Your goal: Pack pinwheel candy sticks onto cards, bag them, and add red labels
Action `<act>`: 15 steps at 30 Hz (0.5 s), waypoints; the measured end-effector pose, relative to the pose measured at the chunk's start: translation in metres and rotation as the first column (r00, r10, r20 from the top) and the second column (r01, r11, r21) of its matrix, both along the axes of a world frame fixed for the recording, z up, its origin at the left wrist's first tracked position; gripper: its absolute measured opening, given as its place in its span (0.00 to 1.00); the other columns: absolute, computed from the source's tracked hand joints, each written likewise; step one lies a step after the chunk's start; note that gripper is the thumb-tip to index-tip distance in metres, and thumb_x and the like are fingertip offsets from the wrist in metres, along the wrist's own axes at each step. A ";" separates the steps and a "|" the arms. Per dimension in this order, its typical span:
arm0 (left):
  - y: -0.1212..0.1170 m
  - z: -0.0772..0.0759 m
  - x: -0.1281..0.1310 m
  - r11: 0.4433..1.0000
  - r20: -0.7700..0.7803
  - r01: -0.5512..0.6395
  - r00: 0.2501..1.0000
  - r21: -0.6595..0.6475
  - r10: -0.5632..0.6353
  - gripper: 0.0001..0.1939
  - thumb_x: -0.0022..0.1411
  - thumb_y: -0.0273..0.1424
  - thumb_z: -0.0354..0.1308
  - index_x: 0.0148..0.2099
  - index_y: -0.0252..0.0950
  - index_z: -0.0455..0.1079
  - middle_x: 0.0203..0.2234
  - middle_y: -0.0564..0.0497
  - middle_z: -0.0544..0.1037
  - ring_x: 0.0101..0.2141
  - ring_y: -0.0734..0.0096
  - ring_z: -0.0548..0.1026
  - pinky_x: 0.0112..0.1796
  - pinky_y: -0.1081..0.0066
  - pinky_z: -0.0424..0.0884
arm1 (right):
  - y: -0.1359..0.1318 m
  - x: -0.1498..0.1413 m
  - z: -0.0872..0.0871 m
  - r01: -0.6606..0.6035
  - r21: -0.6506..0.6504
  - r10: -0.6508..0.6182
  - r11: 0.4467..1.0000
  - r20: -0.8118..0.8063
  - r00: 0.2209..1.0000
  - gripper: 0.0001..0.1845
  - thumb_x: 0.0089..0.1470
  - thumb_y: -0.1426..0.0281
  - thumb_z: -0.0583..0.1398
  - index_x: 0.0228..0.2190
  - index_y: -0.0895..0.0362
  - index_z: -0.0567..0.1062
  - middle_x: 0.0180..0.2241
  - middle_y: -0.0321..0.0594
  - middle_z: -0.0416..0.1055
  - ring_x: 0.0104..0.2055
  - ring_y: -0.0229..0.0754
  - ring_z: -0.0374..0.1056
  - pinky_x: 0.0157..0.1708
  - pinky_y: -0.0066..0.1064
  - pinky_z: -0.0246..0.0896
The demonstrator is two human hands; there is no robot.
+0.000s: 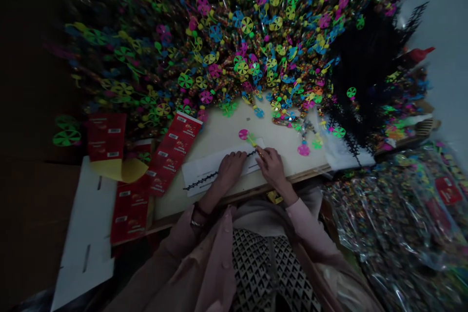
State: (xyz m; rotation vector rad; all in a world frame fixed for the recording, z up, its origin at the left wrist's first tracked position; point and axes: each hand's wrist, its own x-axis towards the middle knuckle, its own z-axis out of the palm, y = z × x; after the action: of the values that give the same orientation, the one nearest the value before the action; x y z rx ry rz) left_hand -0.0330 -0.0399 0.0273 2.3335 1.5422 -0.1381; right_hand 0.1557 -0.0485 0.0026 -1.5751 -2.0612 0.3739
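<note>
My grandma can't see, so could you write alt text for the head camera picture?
A person's right hand holds a small pinwheel stick by a black spiky strip, while the left hand rests over the strip on a white sheet. Behind the hands, a huge pile of bright pinwheels covers much of the table, with red printed sheets to the left.

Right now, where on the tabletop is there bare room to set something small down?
Bare tabletop shows between the white paper and the pinwheel pile, beside the red printed sheets. A smaller patch lies between the right hand and the loose pink pinwheel. It's crowded across the far side and along the black strip.
</note>
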 end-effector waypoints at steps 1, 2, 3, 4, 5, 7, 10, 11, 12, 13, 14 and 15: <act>0.000 0.000 0.000 1.000 0.004 -0.001 1.000 -0.002 0.001 0.14 0.68 0.25 0.41 0.50 0.35 0.64 0.41 0.43 0.74 0.44 0.60 0.71 0.42 0.63 0.66 | 0.012 0.008 0.004 0.048 0.019 -0.048 0.999 0.015 0.999 0.22 0.63 0.65 0.49 0.56 0.52 0.68 0.46 0.47 0.66 0.48 0.45 0.64 0.50 0.40 0.62; 0.001 0.000 0.000 1.000 0.003 -0.004 1.000 -0.006 0.004 0.14 0.69 0.25 0.41 0.50 0.35 0.64 0.41 0.43 0.74 0.44 0.60 0.71 0.42 0.63 0.66 | 0.026 0.017 0.008 0.122 0.044 -0.124 0.992 0.038 0.992 0.22 0.63 0.65 0.48 0.55 0.53 0.68 0.46 0.48 0.66 0.49 0.46 0.63 0.50 0.40 0.61; 0.001 0.000 0.000 1.000 -0.001 -0.007 1.000 -0.009 0.007 0.14 0.69 0.25 0.41 0.50 0.35 0.64 0.41 0.43 0.74 0.44 0.60 0.71 0.42 0.64 0.66 | 0.042 0.025 0.012 0.202 0.066 -0.207 0.977 0.077 0.975 0.22 0.63 0.67 0.48 0.56 0.55 0.68 0.48 0.49 0.66 0.51 0.47 0.62 0.51 0.42 0.60; 0.001 0.000 0.000 1.000 -0.006 -0.009 1.000 -0.009 0.009 0.13 0.69 0.26 0.41 0.50 0.35 0.64 0.41 0.44 0.74 0.44 0.61 0.71 0.42 0.64 0.66 | 0.059 0.032 0.015 0.259 0.076 -0.268 0.963 0.142 0.953 0.23 0.62 0.68 0.48 0.57 0.56 0.66 0.49 0.51 0.65 0.53 0.50 0.60 0.52 0.44 0.58; 0.001 0.001 0.000 1.000 -0.012 -0.009 1.000 -0.008 0.009 0.13 0.69 0.26 0.41 0.50 0.35 0.64 0.41 0.44 0.74 0.43 0.61 0.71 0.42 0.64 0.66 | 0.075 0.038 0.017 0.276 0.064 -0.283 0.959 0.228 0.932 0.24 0.61 0.70 0.49 0.58 0.58 0.64 0.51 0.52 0.65 0.54 0.52 0.59 0.52 0.46 0.57; 0.001 0.002 0.001 1.000 -0.020 -0.008 1.000 -0.012 0.007 0.13 0.69 0.26 0.40 0.50 0.35 0.64 0.42 0.44 0.74 0.43 0.61 0.72 0.41 0.64 0.66 | 0.101 0.043 0.021 0.215 -0.024 -0.188 0.976 0.398 0.898 0.26 0.58 0.75 0.50 0.58 0.59 0.63 0.52 0.55 0.64 0.55 0.55 0.58 0.52 0.48 0.56; 0.001 0.003 0.000 1.000 -0.018 -0.014 1.000 -0.017 0.014 0.14 0.69 0.24 0.40 0.50 0.35 0.64 0.43 0.43 0.74 0.43 0.62 0.71 0.42 0.65 0.66 | 0.113 0.036 0.027 0.036 -0.140 0.032 0.990 0.456 0.890 0.25 0.55 0.79 0.50 0.55 0.59 0.66 0.49 0.54 0.67 0.51 0.52 0.62 0.48 0.42 0.61; 0.001 0.003 0.000 1.000 -0.015 -0.016 1.000 -0.021 0.016 0.14 0.68 0.23 0.41 0.50 0.35 0.64 0.43 0.44 0.74 0.44 0.63 0.71 0.42 0.65 0.66 | 0.109 0.032 0.029 -0.010 -0.121 0.059 0.993 0.409 0.911 0.25 0.54 0.79 0.50 0.54 0.59 0.66 0.48 0.52 0.68 0.50 0.50 0.63 0.47 0.40 0.62; 0.002 0.003 -0.001 1.000 -0.012 -0.016 1.000 -0.025 0.016 0.14 0.68 0.23 0.42 0.50 0.35 0.64 0.43 0.44 0.74 0.44 0.63 0.71 0.42 0.66 0.66 | 0.102 0.028 0.032 -0.045 -0.076 0.068 0.996 0.333 0.940 0.24 0.54 0.79 0.51 0.53 0.58 0.66 0.47 0.51 0.68 0.50 0.49 0.64 0.46 0.38 0.63; 0.002 0.003 -0.001 1.000 -0.009 -0.014 1.000 -0.028 0.014 0.13 0.67 0.22 0.42 0.50 0.35 0.64 0.43 0.44 0.73 0.44 0.63 0.71 0.42 0.66 0.66 | 0.093 0.024 0.033 -0.068 -0.015 0.070 0.998 0.236 0.969 0.23 0.54 0.78 0.51 0.52 0.58 0.66 0.47 0.49 0.68 0.49 0.47 0.65 0.46 0.37 0.63; 0.003 0.002 -0.002 0.999 -0.008 -0.008 1.000 -0.032 0.008 0.13 0.67 0.22 0.43 0.50 0.35 0.63 0.43 0.44 0.73 0.44 0.63 0.71 0.42 0.66 0.66 | 0.081 0.020 0.034 -0.086 0.047 0.079 0.995 0.136 0.988 0.22 0.54 0.78 0.51 0.51 0.58 0.66 0.47 0.48 0.69 0.49 0.45 0.65 0.47 0.36 0.64; 0.003 0.002 -0.002 0.999 -0.006 -0.002 1.000 -0.035 0.002 0.13 0.67 0.22 0.43 0.50 0.35 0.63 0.43 0.44 0.74 0.43 0.63 0.72 0.41 0.66 0.67 | 0.069 0.016 0.034 -0.118 0.095 0.113 0.988 0.059 0.992 0.21 0.55 0.78 0.51 0.51 0.57 0.66 0.47 0.47 0.69 0.50 0.44 0.66 0.47 0.35 0.64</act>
State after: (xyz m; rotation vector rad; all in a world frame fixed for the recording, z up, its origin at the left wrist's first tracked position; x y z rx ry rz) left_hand -0.0353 -0.0367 0.0288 2.3070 1.5327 -0.1707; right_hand 0.1718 0.0204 0.0369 -1.4270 -2.1834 0.2693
